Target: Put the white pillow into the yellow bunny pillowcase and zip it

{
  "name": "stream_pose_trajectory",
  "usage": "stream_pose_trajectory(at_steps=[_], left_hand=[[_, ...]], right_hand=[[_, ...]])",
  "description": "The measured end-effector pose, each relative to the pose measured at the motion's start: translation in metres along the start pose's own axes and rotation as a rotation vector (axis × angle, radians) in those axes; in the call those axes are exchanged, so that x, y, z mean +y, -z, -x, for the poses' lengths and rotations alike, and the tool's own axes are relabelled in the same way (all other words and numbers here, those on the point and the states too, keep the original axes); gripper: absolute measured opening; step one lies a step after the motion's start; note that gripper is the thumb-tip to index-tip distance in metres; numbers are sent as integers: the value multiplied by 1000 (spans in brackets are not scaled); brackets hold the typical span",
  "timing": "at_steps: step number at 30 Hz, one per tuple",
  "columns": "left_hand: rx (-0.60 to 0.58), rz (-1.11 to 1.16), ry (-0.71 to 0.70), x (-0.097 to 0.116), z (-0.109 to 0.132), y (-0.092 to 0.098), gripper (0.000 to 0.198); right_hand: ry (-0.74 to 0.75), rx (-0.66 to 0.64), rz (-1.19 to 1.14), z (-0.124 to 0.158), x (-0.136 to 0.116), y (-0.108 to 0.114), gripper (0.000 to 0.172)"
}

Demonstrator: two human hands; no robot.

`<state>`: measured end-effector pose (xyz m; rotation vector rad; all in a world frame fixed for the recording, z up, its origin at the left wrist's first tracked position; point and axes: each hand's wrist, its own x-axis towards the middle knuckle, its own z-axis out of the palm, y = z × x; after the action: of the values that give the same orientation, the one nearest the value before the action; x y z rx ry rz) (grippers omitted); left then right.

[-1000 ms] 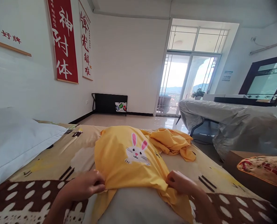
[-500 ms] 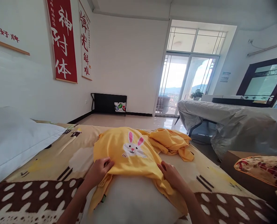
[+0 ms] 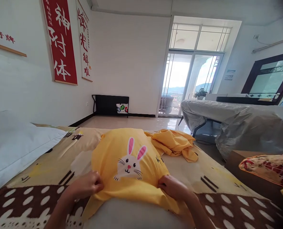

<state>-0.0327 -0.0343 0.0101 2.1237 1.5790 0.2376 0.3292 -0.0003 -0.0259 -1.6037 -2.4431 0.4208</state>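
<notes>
A yellow pillowcase (image 3: 141, 162) with a printed white rabbit lies partly over a white pillow (image 3: 129, 211), whose near end is uncovered. My left hand (image 3: 87, 184) is closed on the pillowcase's left edge, and my right hand (image 3: 172, 186) pinches its right edge. Between the hands, the open edge of the case droops in a loose fold across the pillow. The far part looks filled out and rounded.
The bed sheet (image 3: 189, 178) has a beige and brown spotted pattern. Crumpled yellow cloth (image 3: 175, 141) lies behind to the right, a white pillow (image 3: 19, 143) at left. Right of the bed are a brown box (image 3: 239, 159) and a plastic-covered table (image 3: 239, 114).
Both hands have pulled the pillowcase toward me, covering more of the pillow. The rabbit print has come nearer, and less white shows at the near end.
</notes>
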Motion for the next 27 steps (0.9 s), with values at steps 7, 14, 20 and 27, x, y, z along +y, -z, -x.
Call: stream_pose_trajectory(at_steps=[7, 14, 20, 27], left_hand=[[15, -51, -61, 10, 22, 9, 28], [-162, 154, 113, -7, 13, 11, 46], [-198, 231, 191, -13, -1, 9, 53], [80, -290, 131, 43, 49, 10, 32]], right_hand=[[-56, -25, 13, 14, 8, 19, 26], [-97, -14, 44, 14, 1, 17, 25], [-181, 84, 113, 16, -11, 26, 27], [24, -64, -74, 72, -69, 46, 13]])
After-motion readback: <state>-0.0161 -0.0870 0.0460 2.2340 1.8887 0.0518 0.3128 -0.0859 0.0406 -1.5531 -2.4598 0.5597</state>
